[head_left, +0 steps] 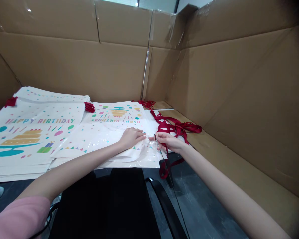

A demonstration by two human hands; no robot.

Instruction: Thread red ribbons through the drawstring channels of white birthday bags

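My left hand [132, 136] lies flat on a white birthday gift bag [107, 132], fingers pressing near its top edge. My right hand [168, 141] pinches a dark red ribbon [175, 127] beside the same edge, close to my left fingertips. The ribbon runs from a loose bunch behind my hand and hangs down over the table's front. A clear plastic sleeve [149, 154] covers the part of the bag under my hands.
A stack of "Happy Birthday" bags [27, 132] with red handles lies at the left. Tall cardboard walls [229, 73] enclose the back and right. More red ribbon [147, 103] sits at the back corner. A black chair [114, 202] is below.
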